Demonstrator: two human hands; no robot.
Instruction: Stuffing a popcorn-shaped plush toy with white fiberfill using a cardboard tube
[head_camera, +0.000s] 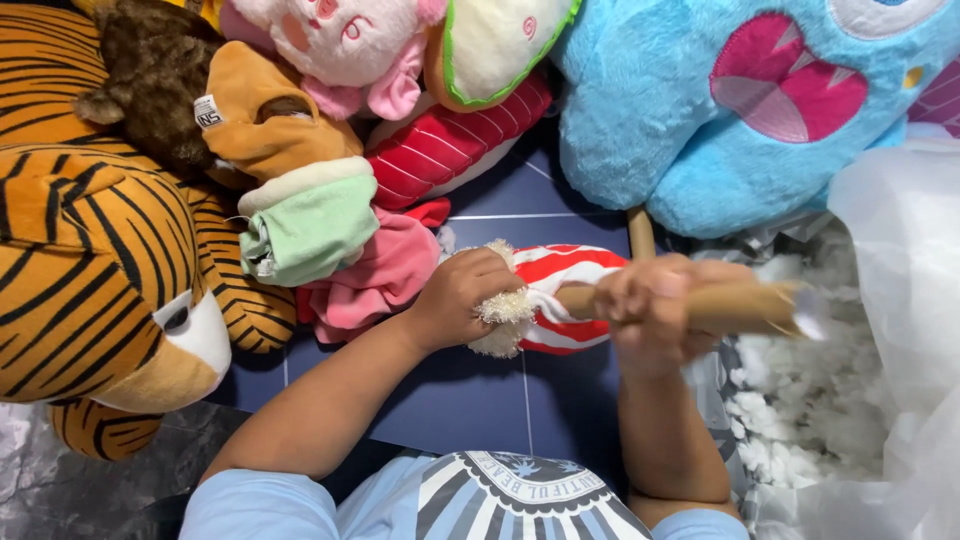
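Observation:
My left hand (462, 295) grips the open end of a red-and-white striped plush toy (560, 270), where white stuffing (503, 312) bulges out. My right hand (652, 308) is closed around a light wooden stick (735, 306) that lies roughly level and points left into the toy's opening. The stick's right end is blurred. Both forearms reach up from the bottom of the head view, over dark blue floor tiles (470, 395).
A big tiger plush (90, 250) fills the left. Brown, orange, pink and green soft toys (300, 215) pile at the top left, a large blue monster plush (720, 110) at the top right. A clear plastic bag of white stuffing (840, 390) lies at right.

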